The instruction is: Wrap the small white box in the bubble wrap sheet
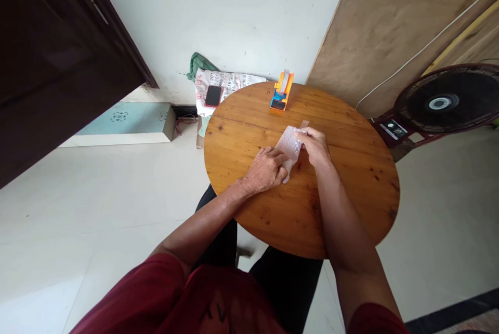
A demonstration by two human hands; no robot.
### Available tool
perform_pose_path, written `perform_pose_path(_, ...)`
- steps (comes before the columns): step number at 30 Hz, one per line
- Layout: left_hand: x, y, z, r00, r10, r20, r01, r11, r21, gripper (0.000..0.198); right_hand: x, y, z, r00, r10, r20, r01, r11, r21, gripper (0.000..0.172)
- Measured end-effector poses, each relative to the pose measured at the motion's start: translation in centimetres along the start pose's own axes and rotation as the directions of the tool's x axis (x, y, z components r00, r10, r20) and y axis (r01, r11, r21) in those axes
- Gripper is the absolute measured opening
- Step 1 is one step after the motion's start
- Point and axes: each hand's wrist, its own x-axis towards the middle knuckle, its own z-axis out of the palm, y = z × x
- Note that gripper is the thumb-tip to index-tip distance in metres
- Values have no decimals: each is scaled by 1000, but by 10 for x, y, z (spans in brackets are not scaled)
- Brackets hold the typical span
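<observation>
A small bundle of clear bubble wrap (289, 143) lies near the middle of the round wooden table (343, 188). My left hand (266, 169) presses on its near left side with fingers curled over it. At the bundle's far right end my right hand (315, 145) pinches it, and a strip of tape (304, 124) sticks out just beyond the fingers. An orange tape dispenser (281, 92) stands at the table's far edge, apart from both hands.
A black phone (213, 95) rests on a printed white sack (230, 84) against the wall behind the table. A floor fan (444, 100) stands at the right. A dark cabinet (58, 53) fills the upper left. Pale tiled floor surrounds the table.
</observation>
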Motion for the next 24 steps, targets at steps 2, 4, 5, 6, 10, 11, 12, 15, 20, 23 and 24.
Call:
perform_pose_path(2, 0, -1, 1, 1000, -2, -12, 2, 1000, -1, 37, -4, -9, 0, 1000, -2, 24, 2, 1000, 9, 33)
perform_pose_path(4, 0, -2, 1, 999, -19, -28, 19, 1000, 9, 36, -8, -18, 2, 999, -4, 52, 4, 1000, 7, 35)
perform_pose_path(5, 0, -2, 1, 999, -33, -35, 34, 999, 18, 36, -9, -23, 3, 998, -4, 68, 4, 1000, 0, 36)
perform_pose_path(6, 0, -2, 1, 998, -50, -41, 51, 998, 27, 36, -11, -27, 4, 996, -6, 86, 7, 1000, -11, 37)
perform_pose_path(10, 0, -4, 3, 989, -119, -82, 121, 992, 23, 36, -18, -41, 5, 986, -45, 161, 56, 996, -67, 36)
perform_pose_path(11, 0, -4, 4, 984, -147, -105, 149, 989, 12, 37, -21, -43, 4, 982, -63, 180, 78, 994, -80, 35)
perform_pose_path(12, 0, -4, 5, 975, -177, -130, 179, 984, -2, 39, -24, -46, 3, 976, -84, 199, 104, 990, -93, 34)
perform_pose_path(15, 0, -4, 8, 945, -260, -201, 254, 966, -55, 49, -35, -51, -1, 955, -162, 249, 199, 971, -130, 32)
perform_pose_path(20, 1, -3, 11, 927, -303, -222, 273, 949, -158, 76, -59, -55, 0, 936, -224, 270, 282, 939, -198, 25)
perform_pose_path(23, 2, -4, 11, 930, -304, -204, 270, 946, -181, 80, -73, -55, 4, 938, -243, 247, 299, 929, -220, 21)
perform_pose_path(24, 2, -5, 11, 933, -302, -194, 267, 945, -188, 79, -77, -54, 5, 938, -248, 241, 301, 928, -219, 20)
